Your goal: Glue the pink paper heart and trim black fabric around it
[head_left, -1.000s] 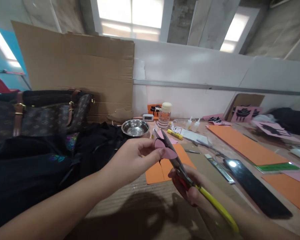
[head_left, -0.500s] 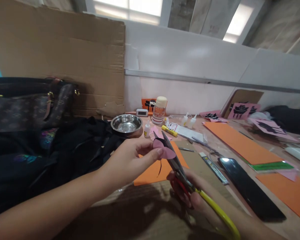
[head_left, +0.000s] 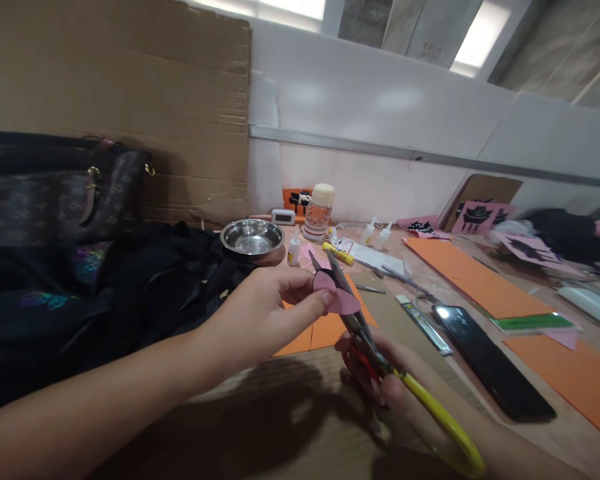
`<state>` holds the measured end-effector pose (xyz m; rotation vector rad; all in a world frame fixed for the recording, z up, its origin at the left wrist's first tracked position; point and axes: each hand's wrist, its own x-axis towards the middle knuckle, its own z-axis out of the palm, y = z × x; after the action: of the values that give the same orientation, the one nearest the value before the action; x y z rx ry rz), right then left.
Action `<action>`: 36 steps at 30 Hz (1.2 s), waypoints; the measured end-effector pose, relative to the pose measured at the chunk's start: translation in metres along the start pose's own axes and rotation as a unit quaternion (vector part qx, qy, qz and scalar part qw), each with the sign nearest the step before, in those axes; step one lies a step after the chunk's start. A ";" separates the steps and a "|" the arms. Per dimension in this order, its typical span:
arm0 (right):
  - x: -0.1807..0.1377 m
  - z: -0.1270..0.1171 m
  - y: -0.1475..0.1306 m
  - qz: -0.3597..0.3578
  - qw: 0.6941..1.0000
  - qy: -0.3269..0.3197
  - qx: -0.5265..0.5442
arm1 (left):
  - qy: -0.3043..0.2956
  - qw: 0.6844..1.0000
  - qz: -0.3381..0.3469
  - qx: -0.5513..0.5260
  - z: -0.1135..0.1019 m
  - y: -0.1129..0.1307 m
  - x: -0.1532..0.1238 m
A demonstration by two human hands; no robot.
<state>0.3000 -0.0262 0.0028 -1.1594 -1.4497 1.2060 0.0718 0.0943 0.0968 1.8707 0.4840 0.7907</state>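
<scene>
**Two hands cutting a pink paper shape with scissors**

The left hand (head_left: 265, 313) pinches a small pink paper shape (head_left: 336, 298) between thumb and fingertips, held in the air above the near middle of the table (head_left: 290, 413). The right hand (head_left: 380, 377) is wrapped around the red and yellow handles of the scissors (head_left: 354, 319), whose blades are parted around the paper. An orange sheet (head_left: 325, 331) lies just beneath. A steel bowl (head_left: 253, 237) sits toward the far edge, and a black phone (head_left: 485, 360) lies to the right.

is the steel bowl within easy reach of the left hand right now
Probably yes: the steel bowl sits just beyond the left hand with nothing standing between. But that hand is pinching the pink paper piece at the scissors, so it is not free.
</scene>
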 end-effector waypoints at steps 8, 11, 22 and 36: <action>0.001 0.006 -0.016 0.005 1.000 -0.017 0.000 | -0.002 1.000 -0.002 -0.006 0.002 0.000 -0.001; 0.001 0.008 -0.018 0.006 1.000 -0.014 0.005 | -0.005 1.000 -0.001 0.006 0.003 -0.001 -0.001; 0.003 0.008 -0.019 0.018 0.999 0.001 -0.033 | 0.003 0.999 0.015 0.035 0.005 -0.005 -0.005; -0.001 0.003 -0.004 -0.023 0.998 0.010 -0.049 | -0.022 0.999 -0.042 0.025 0.002 0.000 -0.004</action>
<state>0.2967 -0.0281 0.0062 -1.1948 -1.5269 1.0982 0.0707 0.0905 0.0951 1.8960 0.5556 0.6868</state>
